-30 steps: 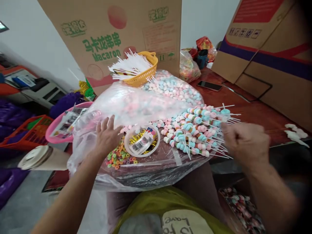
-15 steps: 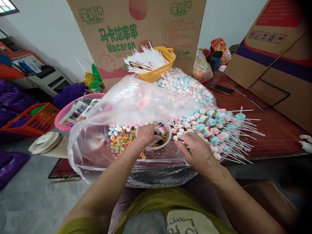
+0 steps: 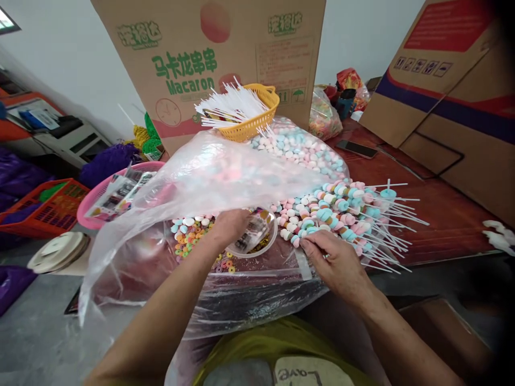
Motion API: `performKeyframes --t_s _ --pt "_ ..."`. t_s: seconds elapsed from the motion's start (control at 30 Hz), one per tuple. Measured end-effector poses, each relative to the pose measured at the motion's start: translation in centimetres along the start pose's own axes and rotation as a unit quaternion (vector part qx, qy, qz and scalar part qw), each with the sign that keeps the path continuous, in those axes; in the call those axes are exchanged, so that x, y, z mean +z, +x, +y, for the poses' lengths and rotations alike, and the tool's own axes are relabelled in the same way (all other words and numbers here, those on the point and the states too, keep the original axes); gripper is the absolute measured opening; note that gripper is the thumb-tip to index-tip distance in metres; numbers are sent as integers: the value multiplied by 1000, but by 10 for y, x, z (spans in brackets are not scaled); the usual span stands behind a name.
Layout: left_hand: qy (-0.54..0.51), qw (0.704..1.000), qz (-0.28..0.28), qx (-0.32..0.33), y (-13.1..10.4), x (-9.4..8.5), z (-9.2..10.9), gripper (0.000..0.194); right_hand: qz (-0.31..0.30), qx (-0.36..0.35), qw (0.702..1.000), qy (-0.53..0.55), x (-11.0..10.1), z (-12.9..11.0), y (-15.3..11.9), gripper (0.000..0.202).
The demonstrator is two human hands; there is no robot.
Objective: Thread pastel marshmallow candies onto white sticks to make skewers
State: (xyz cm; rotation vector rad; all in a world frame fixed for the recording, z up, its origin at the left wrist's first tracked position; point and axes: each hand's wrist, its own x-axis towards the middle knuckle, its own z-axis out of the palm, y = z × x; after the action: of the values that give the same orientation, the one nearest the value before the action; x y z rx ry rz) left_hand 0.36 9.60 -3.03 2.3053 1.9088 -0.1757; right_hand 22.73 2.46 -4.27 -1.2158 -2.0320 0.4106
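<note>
1. Skewers of pink, blue, white and brown sweets [image 3: 325,214] lie piled on the right of the glossy red-brown table [image 3: 438,233], their white sticks pointing right.
2. The right hand [image 3: 338,265] is at the near left end of this pile, thumb and fingertips drawn together against the end sweets; whether they pinch one cannot be told.
3. The left hand [image 3: 233,226] reaches over the left side of a round, pale, translucent plastic tub [image 3: 275,231], palm down. Its fingertips are hidden, so its grip cannot be told.
4. Inside the tub are a clear printed plastic packet [image 3: 252,234] and shiny gold strips [image 3: 263,244].
5. Small multicoloured ring-shaped pieces [image 3: 192,236] lie left of the tub.
6. Beyond the hands, a clear plastic sheet [image 3: 209,177] partly covers loose pastel round sweets [image 3: 298,150]; a yellow perforated plastic basket [image 3: 245,130] holding thin white sticks [image 3: 235,102] stands at their far side.
7. A pink plastic basin [image 3: 85,212] with printed packets sits left; a dark phone [image 3: 357,149] lies far right.
</note>
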Motion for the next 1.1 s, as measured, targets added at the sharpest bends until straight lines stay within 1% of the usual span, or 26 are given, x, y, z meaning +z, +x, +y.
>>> performKeyframes --t_s 0.07,0.13,0.17,0.2,0.23,0.3,0.37,0.43,0.47,0.5,0.6,0.67,0.7,0.73,0.77,0.8,0.87,0.9,0.97,1.0,1.07,1.1 --pt "21 999 29 4 -17 -5 5 29 36 -23 998 -46 0 -1 8 21" --pt "40 996 67 40 -31 -8 10 36 58 -61 992 -98 3 -7 20 34" --pt "48 993 84 67 -35 -10 12 37 50 -81 989 -114 7 -11 28 41" --pt "57 990 94 93 -37 -10 13 35 26 -96 988 -117 12 -14 37 43" --pt "64 987 95 111 -37 -10 13 32 -4 -104 989 -108 18 -17 45 37" --pt "51 989 85 113 -33 -9 9 28 -47 -91 992 -79 31 -17 60 20" --pt "-7 990 98 103 -25 -5 2 32 -53 -57 995 -56 44 -12 70 21" --pt "-85 981 137 104 -18 0 -5 44 -43 -27 998 -42 54 -5 76 22" --pt "-120 976 151 102 -15 3 -8 46 -40 -14 998 -34 58 -1 77 23" --pt "-146 972 157 96 -13 5 -10 42 -38 -2 999 -27 60 3 78 25" --pt "-186 969 147 67 -7 4 -13 19 -29 22 999 -17 61 12 80 31" --pt "-193 968 143 73 -7 -3 -14 20 -10 30 999 -21 54 14 80 29" --pt "-191 968 140 85 -9 -9 -14 21 5 25 1000 -17 49 13 80 29" --pt "-186 968 137 101 -13 -16 -13 21 15 12 1000 -5 43 11 79 35" --pt "-180 967 131 124 -18 -22 -12 21 13 -9 1000 18 36 7 76 42" --pt "-176 965 120 150 -24 -27 -9 21 4 -35 998 50 30 1 72 42" --pt "-193 957 98 194 -40 -33 -2 23 -18 -75 990 116 20 -13 60 24" --pt "-221 950 87 205 -49 -32 2 22 -22 -84 987 135 17 -20 51 15" --pt "-308 928 79 195 -65 -23 11 20 -5 -84 987 140 16 -30 32 14" --pt "-362 912 73 178 -72 -15 15 17 4 -79 988 130 17 -33 23 16" --pt "-459 876 58 139 -82 2 25 15 5 -65 992 104 21 -34 6 19" --pt "-491 860 50 128 -85 10 30 15 2 -56 994 90 22 -32 0 23"
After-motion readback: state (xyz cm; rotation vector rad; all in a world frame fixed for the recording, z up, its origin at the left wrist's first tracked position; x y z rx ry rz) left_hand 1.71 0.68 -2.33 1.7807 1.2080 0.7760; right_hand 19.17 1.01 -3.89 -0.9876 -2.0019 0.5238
